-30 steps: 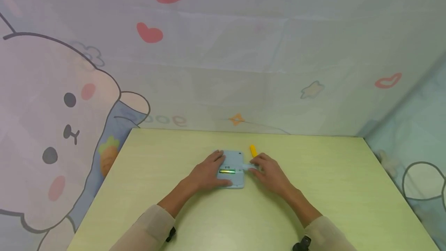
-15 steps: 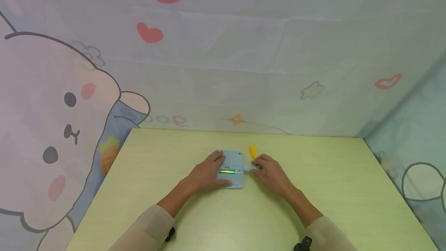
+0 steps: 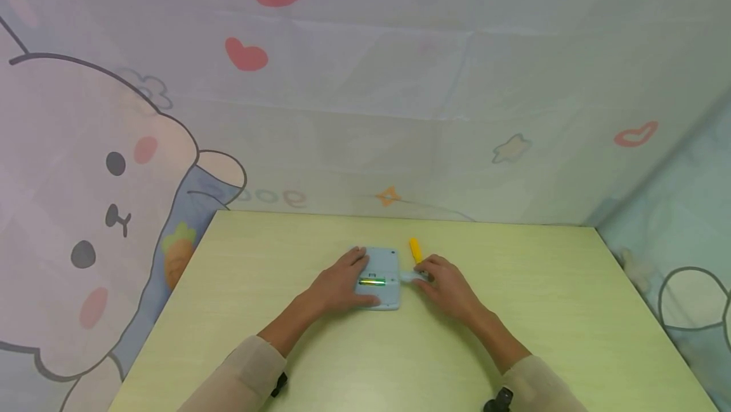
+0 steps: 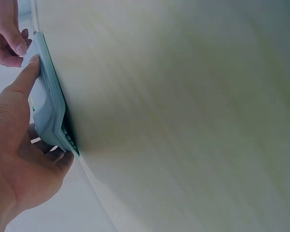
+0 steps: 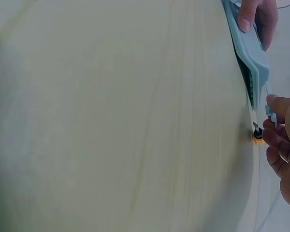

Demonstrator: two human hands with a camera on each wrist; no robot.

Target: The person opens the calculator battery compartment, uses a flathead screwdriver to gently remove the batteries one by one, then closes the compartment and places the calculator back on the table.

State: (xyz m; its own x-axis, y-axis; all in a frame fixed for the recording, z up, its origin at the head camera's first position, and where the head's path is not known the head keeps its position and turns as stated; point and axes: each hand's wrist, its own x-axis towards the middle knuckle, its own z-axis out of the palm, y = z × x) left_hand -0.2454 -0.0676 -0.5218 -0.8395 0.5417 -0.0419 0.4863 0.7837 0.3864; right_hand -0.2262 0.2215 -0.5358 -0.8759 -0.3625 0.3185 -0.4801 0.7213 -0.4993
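Observation:
A light blue calculator (image 3: 385, 261) lies back up on the table, its battery bay uncovered and a green battery (image 3: 372, 282) showing inside. Over its left part, my left hand (image 3: 337, 286) holds it, thumb along the near side and fingers at the far side. Just off the right edge, my right hand (image 3: 451, 288) pinches a small light blue battery cover (image 3: 408, 277) between thumb and fingers. The right wrist view shows the cover (image 5: 271, 114) at the fingertips, beyond the calculator's end (image 5: 262, 72).
A yellow-handled screwdriver (image 3: 415, 249) lies just behind the right hand's fingers, its lower end hidden in the head view. The pale table (image 3: 285, 240) meets a printed cloth backdrop (image 3: 365, 82) at its far edge.
My right hand has drawn slightly to the right with the battery cover, widening the gap from the calculator. The left hand and calculator have stayed in place.

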